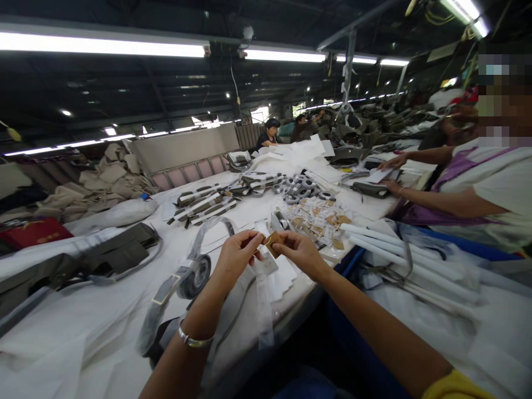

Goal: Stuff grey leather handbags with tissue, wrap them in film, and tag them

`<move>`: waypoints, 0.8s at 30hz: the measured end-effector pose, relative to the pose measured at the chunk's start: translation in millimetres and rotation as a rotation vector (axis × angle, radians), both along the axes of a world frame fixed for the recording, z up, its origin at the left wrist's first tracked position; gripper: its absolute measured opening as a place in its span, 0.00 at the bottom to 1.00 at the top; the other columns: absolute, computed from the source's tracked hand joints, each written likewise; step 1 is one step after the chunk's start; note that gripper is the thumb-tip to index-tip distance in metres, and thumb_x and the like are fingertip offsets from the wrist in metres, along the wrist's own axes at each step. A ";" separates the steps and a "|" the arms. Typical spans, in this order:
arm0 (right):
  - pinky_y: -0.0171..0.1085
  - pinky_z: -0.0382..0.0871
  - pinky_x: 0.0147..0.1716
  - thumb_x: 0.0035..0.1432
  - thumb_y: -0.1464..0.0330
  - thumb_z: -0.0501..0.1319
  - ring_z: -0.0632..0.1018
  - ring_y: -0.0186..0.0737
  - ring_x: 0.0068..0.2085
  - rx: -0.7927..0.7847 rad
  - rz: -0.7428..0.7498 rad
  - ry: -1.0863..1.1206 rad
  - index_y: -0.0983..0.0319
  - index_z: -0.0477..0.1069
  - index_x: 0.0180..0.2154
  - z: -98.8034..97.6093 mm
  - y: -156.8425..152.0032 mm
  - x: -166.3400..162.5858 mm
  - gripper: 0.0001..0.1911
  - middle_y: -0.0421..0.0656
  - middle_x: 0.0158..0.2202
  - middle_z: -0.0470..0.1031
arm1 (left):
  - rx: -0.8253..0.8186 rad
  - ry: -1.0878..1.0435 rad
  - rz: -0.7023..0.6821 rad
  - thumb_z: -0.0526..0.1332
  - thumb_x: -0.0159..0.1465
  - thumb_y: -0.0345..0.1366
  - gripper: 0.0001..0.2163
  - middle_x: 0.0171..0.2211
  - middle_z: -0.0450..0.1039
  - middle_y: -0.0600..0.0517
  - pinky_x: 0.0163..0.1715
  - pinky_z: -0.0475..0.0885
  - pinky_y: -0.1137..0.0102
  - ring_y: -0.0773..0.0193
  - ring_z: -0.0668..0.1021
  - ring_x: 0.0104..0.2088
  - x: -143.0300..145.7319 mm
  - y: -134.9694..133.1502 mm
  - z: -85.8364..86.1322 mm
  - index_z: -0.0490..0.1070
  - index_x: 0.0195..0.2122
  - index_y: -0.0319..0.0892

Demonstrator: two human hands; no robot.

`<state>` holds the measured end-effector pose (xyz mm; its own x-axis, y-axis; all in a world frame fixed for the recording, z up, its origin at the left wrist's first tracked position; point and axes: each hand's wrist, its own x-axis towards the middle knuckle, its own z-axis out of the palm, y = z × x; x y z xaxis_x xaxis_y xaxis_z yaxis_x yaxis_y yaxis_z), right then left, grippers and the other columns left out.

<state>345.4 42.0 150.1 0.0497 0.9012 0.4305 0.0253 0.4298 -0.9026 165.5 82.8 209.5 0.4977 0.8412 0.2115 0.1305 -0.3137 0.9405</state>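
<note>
Over the near edge of the table, my right hand (300, 252) pinches a small brown tag (273, 243). My left hand (239, 257) is closed at the fingertips on a thin cord by the tag's left side; the exact grip is partly hidden. Just below both hands are a pale card (268, 265) and a clear plastic strip (265, 310) that hangs toward the table edge. Left of my left hand lies a grey strap wrapped in plastic (164, 291), with a coiled roll (196, 275) beside it.
Brown tags in clear bags (318, 219) and grey coiled rolls (301, 188) lie beyond my hands. Wrapped straps (208, 200) and white sheets (286, 158) are farther back. White tubes (399, 255) lie at right, near a co-worker's hands (393, 162). Dark folded bags (112, 249) are at left.
</note>
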 end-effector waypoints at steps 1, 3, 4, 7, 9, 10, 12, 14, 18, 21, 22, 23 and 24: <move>0.39 0.75 0.40 0.57 0.61 0.67 0.80 0.40 0.37 0.021 -0.065 -0.042 0.61 0.76 0.42 3.1 -2.3 1.2 0.13 0.42 0.36 0.79 | 0.019 0.002 0.017 0.61 0.61 0.49 0.16 0.30 0.75 0.50 0.21 0.67 0.75 0.65 0.76 0.27 -1.3 1.3 -0.4 0.77 0.37 0.40; 0.39 0.74 0.42 0.58 0.63 0.66 0.79 0.40 0.38 0.101 -0.229 -0.163 0.59 0.77 0.41 9.6 -7.8 3.8 0.10 0.42 0.38 0.80 | 0.064 0.008 0.070 0.62 0.61 0.49 0.16 0.34 0.77 0.49 0.28 0.72 0.72 0.62 0.78 0.33 -4.2 5.0 -1.2 0.78 0.38 0.41; 0.40 0.73 0.44 0.59 0.65 0.65 0.79 0.41 0.40 0.158 -0.306 -0.227 0.58 0.78 0.42 12.6 -10.5 5.0 0.09 0.42 0.39 0.80 | 0.095 0.013 0.103 0.63 0.60 0.48 0.15 0.35 0.77 0.48 0.31 0.72 0.71 0.61 0.78 0.35 -5.5 7.2 -1.5 0.79 0.38 0.42; 0.39 0.71 0.47 0.62 0.69 0.63 0.78 0.40 0.43 0.313 -0.446 -0.362 0.56 0.79 0.42 18.9 -16.7 7.4 0.08 0.41 0.40 0.79 | 0.213 0.017 0.200 0.65 0.58 0.47 0.13 0.40 0.76 0.48 0.38 0.71 0.70 0.58 0.76 0.44 -8.3 12.8 -0.7 0.80 0.35 0.44; 0.39 0.72 0.47 0.62 0.69 0.62 0.78 0.39 0.43 0.355 -0.478 -0.385 0.55 0.79 0.42 20.2 -18.9 8.1 0.08 0.41 0.40 0.79 | 0.269 0.013 0.231 0.65 0.59 0.47 0.12 0.43 0.75 0.48 0.40 0.71 0.70 0.57 0.74 0.47 -9.0 14.4 1.3 0.81 0.34 0.44; 0.39 0.72 0.47 0.63 0.70 0.62 0.78 0.39 0.43 0.362 -0.485 -0.384 0.55 0.79 0.42 20.0 -19.5 8.3 0.08 0.41 0.40 0.79 | 0.278 0.013 0.230 0.64 0.59 0.47 0.12 0.42 0.75 0.48 0.41 0.71 0.70 0.57 0.74 0.47 -9.2 14.3 2.7 0.80 0.34 0.44; 0.39 0.72 0.46 0.63 0.70 0.62 0.78 0.39 0.43 0.374 -0.489 -0.378 0.55 0.79 0.42 18.4 -20.0 8.6 0.09 0.42 0.40 0.79 | 0.239 0.010 0.207 0.63 0.60 0.48 0.13 0.40 0.77 0.49 0.42 0.70 0.69 0.58 0.76 0.45 -9.3 12.5 5.6 0.80 0.35 0.43; 0.39 0.73 0.45 0.63 0.70 0.62 0.78 0.39 0.42 0.386 -0.496 -0.371 0.55 0.79 0.42 15.4 -20.2 8.8 0.09 0.42 0.39 0.79 | 0.162 -0.017 0.184 0.63 0.61 0.48 0.14 0.38 0.79 0.48 0.43 0.70 0.68 0.58 0.77 0.43 -9.3 9.2 8.5 0.80 0.37 0.42; 0.40 0.73 0.46 0.63 0.70 0.62 0.79 0.40 0.43 0.382 -0.517 -0.356 0.55 0.79 0.43 7.3 -21.7 8.5 0.09 0.42 0.40 0.79 | 0.067 -0.122 0.164 0.65 0.60 0.49 0.16 0.38 0.79 0.47 0.45 0.69 0.68 0.59 0.77 0.41 -9.7 2.6 12.6 0.79 0.36 0.40; 0.40 0.73 0.46 0.62 0.70 0.63 0.79 0.40 0.42 0.363 -0.517 -0.324 0.54 0.80 0.42 0.3 -23.3 7.3 0.09 0.42 0.40 0.79 | 0.013 -0.172 0.106 0.64 0.60 0.51 0.17 0.36 0.78 0.47 0.44 0.71 0.68 0.60 0.78 0.39 -9.4 0.0 13.8 0.78 0.34 0.39; 0.40 0.73 0.47 0.62 0.70 0.63 0.79 0.40 0.42 0.357 -0.512 -0.312 0.54 0.80 0.42 -2.2 -23.9 6.6 0.09 0.42 0.40 0.79 | -0.014 -0.196 0.090 0.65 0.60 0.51 0.17 0.35 0.78 0.47 0.44 0.71 0.68 0.61 0.78 0.39 -9.1 -0.4 13.8 0.78 0.33 0.39; 0.40 0.73 0.47 0.63 0.70 0.62 0.79 0.40 0.43 0.352 -0.507 -0.302 0.54 0.80 0.42 -4.9 -24.4 5.7 0.09 0.42 0.40 0.79 | -0.044 -0.223 0.078 0.65 0.60 0.50 0.17 0.34 0.78 0.47 0.44 0.72 0.67 0.61 0.79 0.38 -8.8 -0.7 13.7 0.77 0.34 0.39; 0.40 0.73 0.47 0.63 0.70 0.62 0.79 0.40 0.43 0.350 -0.507 -0.293 0.54 0.80 0.42 -7.7 -24.9 4.5 0.09 0.42 0.40 0.79 | -0.076 -0.252 0.070 0.66 0.60 0.50 0.17 0.34 0.78 0.48 0.44 0.73 0.67 0.61 0.79 0.37 -8.4 -0.9 13.5 0.77 0.34 0.39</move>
<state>349.9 17.0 142.4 0.2660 0.6025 0.7525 0.5232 0.5654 -0.6377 157.0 81.9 223.0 0.3772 0.8900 0.2563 -0.0913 -0.2396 0.9666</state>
